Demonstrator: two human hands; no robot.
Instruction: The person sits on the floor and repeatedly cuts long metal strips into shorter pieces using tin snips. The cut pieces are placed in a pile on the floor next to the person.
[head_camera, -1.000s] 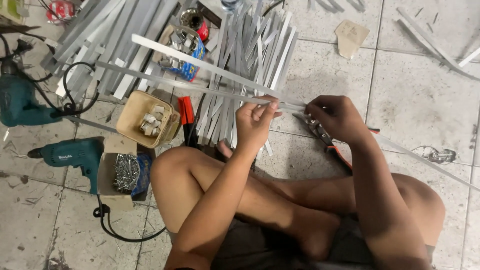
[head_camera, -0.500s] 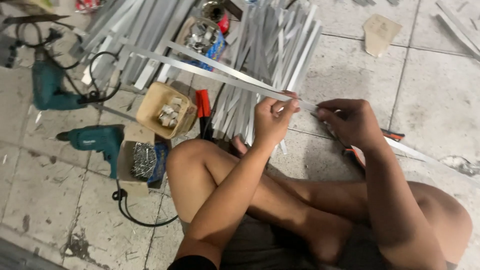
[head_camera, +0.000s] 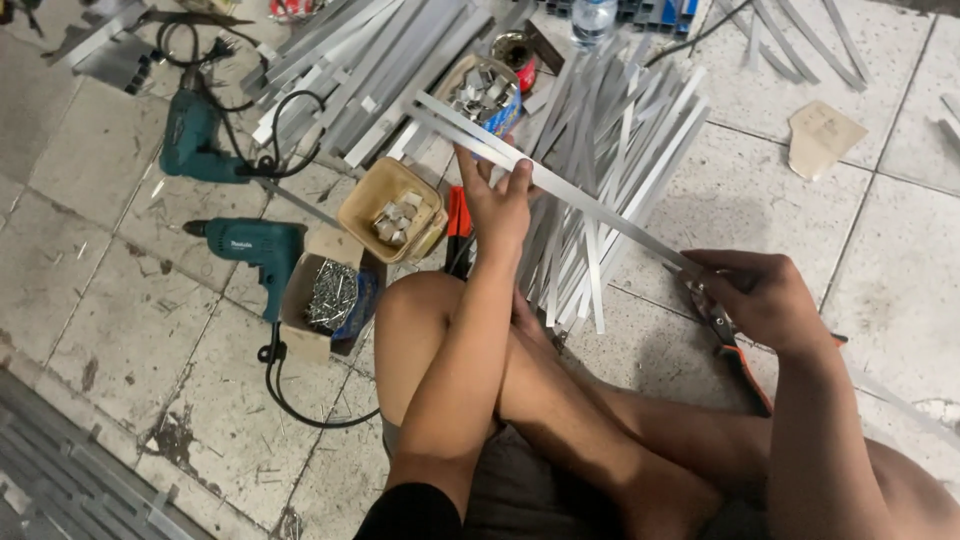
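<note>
Hands (head_camera: 495, 200) slid apart along strip (head_camera: 600, 212).

Floor (head_camera: 120, 300) of large pale square tiles, stained and scratched, with dark grout lines and scattered metal chips. Lower left corner: a dark ribbed grating or step edge (head_camera: 60, 470) running diagonally. Two teal power drills (head_camera: 250, 245) lie on the tiles at left, their black cords (head_camera: 300, 400) looping across the floor. A scrap of brown cardboard (head_camera: 822, 135) rests on a tile at upper right. Lighting is even and diffuse, with soft shadows only.
</note>
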